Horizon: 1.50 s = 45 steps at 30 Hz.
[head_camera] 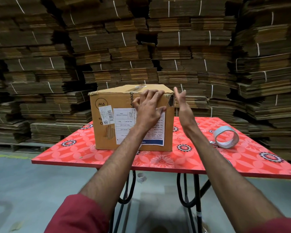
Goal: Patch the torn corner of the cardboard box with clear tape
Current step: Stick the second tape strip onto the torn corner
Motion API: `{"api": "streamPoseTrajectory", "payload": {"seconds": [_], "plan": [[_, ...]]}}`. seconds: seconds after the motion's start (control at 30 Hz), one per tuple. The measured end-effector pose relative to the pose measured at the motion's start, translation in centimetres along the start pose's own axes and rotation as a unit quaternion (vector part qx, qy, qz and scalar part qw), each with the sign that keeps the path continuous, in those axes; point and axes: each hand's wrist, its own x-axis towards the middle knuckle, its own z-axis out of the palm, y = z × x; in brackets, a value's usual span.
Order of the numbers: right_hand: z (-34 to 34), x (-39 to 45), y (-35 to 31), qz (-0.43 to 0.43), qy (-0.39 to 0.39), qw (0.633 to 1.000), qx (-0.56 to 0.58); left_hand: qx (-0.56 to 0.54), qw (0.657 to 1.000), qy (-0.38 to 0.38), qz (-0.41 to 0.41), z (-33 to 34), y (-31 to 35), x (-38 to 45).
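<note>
A brown cardboard box (121, 101) with white labels stands on a red flowered table (91, 155). Its upper right front corner (170, 100) is torn, with a shiny strip of clear tape over it. My left hand (149, 108) lies flat on the box's front face near the top edge, fingers spread and pressing just left of the torn corner. My right hand (183, 106) is raised beside the right side of the box, fingers straight, holding nothing. A roll of clear tape (226, 137) lies on the table to the right, apart from both hands.
High stacks of flattened cardboard (141, 47) bundled with white string fill the whole background behind the table. The table has black metal legs (188, 190) over a grey concrete floor. A small scrap of tape (212, 142) lies by the roll.
</note>
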Motion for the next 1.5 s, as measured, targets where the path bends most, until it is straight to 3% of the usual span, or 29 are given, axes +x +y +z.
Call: {"api": "streamPoseTrajectory", "payload": {"seconds": [0.27, 0.4, 0.57, 0.9, 1.1, 1.27, 1.5], "plan": [[-0.8, 4.1, -0.4, -0.054, -0.029, 0.997, -0.038, -0.012, 1.000, 0.007, 0.011, -0.1, -0.3, 0.1], [-2.0, 4.3, -0.5, -0.085, -0.062, 0.987, -0.122, -0.021, 1.000, 0.018, 0.011, 0.2, -0.3, 0.1], [-1.4, 4.6, 0.6, -0.143, -0.047, 0.967, -0.203, -0.031, 0.999, 0.022, 0.017, 0.2, -0.6, -0.1], [-2.6, 4.4, 1.8, -0.142, -0.104, 0.930, -0.324, -0.005, 0.999, -0.019, 0.043, -0.6, -1.1, 0.0], [-3.3, 4.3, 0.9, -0.125, -0.164, 0.939, -0.275, -0.005, 0.998, -0.046, 0.043, -1.3, -1.1, 0.1], [-4.9, 4.9, 0.5, -0.065, -0.256, 0.952, -0.152, -0.008, 0.998, -0.054, 0.043, -1.4, -1.3, 0.1], [-6.1, 6.0, 0.5, -0.025, -0.292, 0.950, -0.109, -0.026, 0.997, -0.051, 0.046, -1.4, -1.4, 0.2]]}}
